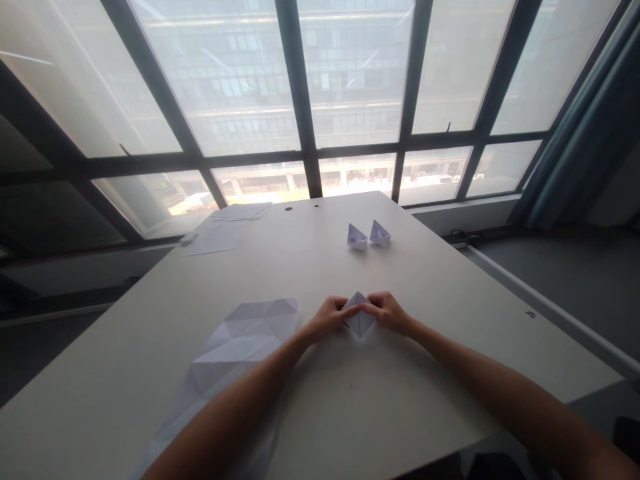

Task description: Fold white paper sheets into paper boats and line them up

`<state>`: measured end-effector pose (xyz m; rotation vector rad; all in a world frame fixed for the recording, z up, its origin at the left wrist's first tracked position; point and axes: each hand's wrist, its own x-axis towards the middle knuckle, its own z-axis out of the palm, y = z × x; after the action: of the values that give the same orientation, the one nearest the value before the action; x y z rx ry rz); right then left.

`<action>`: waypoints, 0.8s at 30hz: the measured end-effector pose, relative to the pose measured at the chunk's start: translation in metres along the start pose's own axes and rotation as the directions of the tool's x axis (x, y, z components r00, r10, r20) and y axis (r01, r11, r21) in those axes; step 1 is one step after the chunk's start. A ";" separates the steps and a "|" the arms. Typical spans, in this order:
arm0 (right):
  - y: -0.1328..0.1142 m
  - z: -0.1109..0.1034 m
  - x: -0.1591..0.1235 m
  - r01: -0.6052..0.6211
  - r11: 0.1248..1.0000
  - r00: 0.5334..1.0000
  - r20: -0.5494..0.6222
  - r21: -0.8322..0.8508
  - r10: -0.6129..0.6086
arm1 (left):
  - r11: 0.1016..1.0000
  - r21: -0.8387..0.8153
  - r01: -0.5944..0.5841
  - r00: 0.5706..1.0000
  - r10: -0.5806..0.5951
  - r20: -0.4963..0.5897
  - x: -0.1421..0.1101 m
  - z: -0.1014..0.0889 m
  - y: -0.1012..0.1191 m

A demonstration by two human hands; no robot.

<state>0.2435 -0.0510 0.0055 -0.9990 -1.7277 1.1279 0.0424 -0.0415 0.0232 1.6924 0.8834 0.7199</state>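
Observation:
Between my two hands is a small piece of white paper folded into a diamond shape, with a crease down its middle. My left hand grips its left side, thumb across the front. From the right, my right hand grips it the same way, and the thumb tips nearly meet at the centre. The fingers behind the paper are mostly hidden. Farther up the table stand two folded paper boats, a left one and a right one, side by side.
A creased, unfolded paper sheet lies to the left, partly under my left forearm. Flat white sheets rest at the far left of the white table. Large windows stand beyond, and a blue curtain hangs at the right.

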 end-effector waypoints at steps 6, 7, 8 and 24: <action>0.000 0.005 0.002 0.001 1.000 1.000 -0.028 -0.009 -0.001 | 1.000 -0.005 0.023 0.999 -0.022 0.049 0.001 -0.004 -0.001; 0.000 0.005 0.002 0.008 1.000 0.999 -0.051 -0.008 -0.009 | 1.000 -0.001 0.025 0.998 -0.024 0.062 0.001 -0.004 0.000; 0.001 0.005 0.003 0.013 1.000 0.998 -0.063 -0.005 -0.013 | 1.000 0.002 0.024 0.997 -0.025 0.072 0.001 -0.004 0.000; 0.005 0.002 0.003 0.004 0.998 0.997 -0.074 -0.069 -0.009 | 0.998 -0.062 0.009 0.995 -0.015 -0.097 0.005 -0.001 -0.008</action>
<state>0.2412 -0.0473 0.0013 -1.0635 -1.7193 1.0203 0.0429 -0.0357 0.0155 1.6068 0.9295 0.8192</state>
